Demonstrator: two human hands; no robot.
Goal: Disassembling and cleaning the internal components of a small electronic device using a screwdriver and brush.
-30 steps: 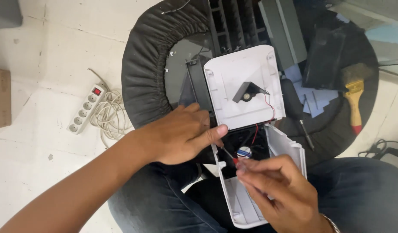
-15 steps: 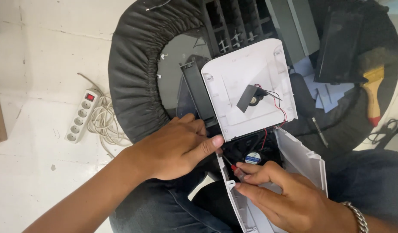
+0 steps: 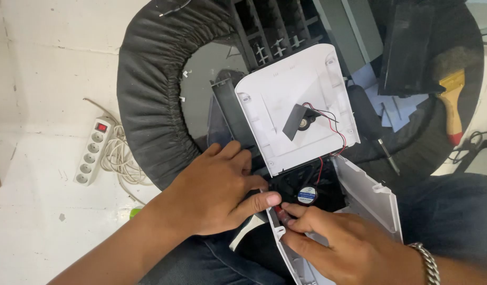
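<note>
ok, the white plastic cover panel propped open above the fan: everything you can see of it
The white cover panel is a flat, roughly square moulded plastic plate with rounded corners and a raised rim, inner face towards the camera, tilted slightly. A small black part sits on its middle, with red and black wires running down to the black fan. Its lower edge meets the white housing. The left hand lies against its lower left corner; the right hand works below it.
</note>
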